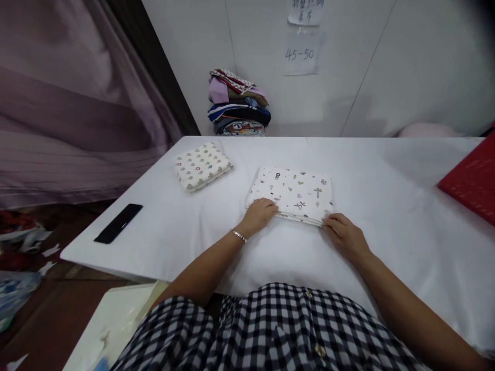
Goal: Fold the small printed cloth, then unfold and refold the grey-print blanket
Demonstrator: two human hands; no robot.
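A folded white cloth with small printed palm trees and other motifs lies flat in front of me on the white-covered table. My left hand is closed over its near left corner, fingers on top and the thumb hidden. At the near right corner, my right hand pinches the layered edge between thumb and fingers. Several stacked layers show along the near side between both hands. To the left, apart from my hands, rests a second folded white cloth with a grey repeating print.
A black flat object lies near the table's left edge. Something red sits at the far right. Beyond the back edge, a pile of folded clothes stands against the wall. A pale plastic container is below the table at left.
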